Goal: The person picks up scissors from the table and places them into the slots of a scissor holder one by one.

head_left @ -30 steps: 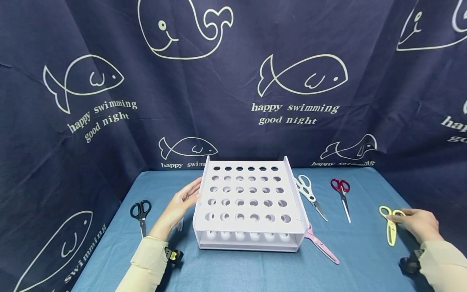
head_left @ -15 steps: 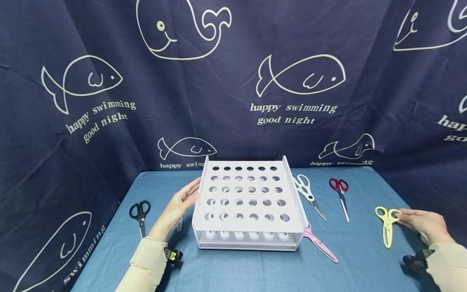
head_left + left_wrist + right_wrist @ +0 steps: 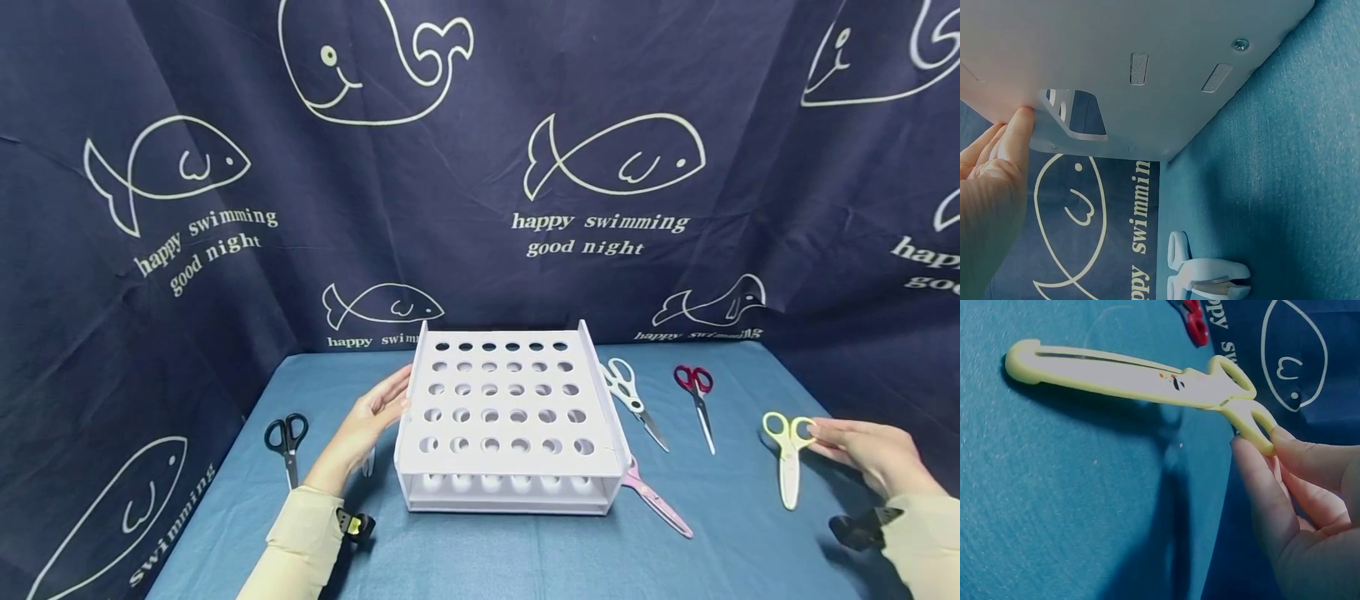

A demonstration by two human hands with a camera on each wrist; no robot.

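My right hand (image 3: 870,450) pinches one handle loop of the yellow scissors (image 3: 1129,378) between thumb and fingers. Their blades hang toward the near side, handles raised; whether the tip touches the cloth I cannot tell. At the middle of the table stands a white rack (image 3: 498,432) with rows of round holes in its sloping top. Against its left side panel my left hand (image 3: 367,425) rests with fairly straight fingers (image 3: 1017,128), beside a cut-out opening.
Black scissors (image 3: 288,440) lie at the left, white scissors (image 3: 632,392), red scissors (image 3: 697,392) and pink scissors (image 3: 654,498) right of the rack. Light-coloured scissors (image 3: 1210,275) lie left of the rack. A dark fish-print curtain (image 3: 465,208) hangs behind the blue table.
My right hand has drawn the yellow scissors slightly left and tilted their handles up. The left hand stays on the rack; the view has shifted a little.
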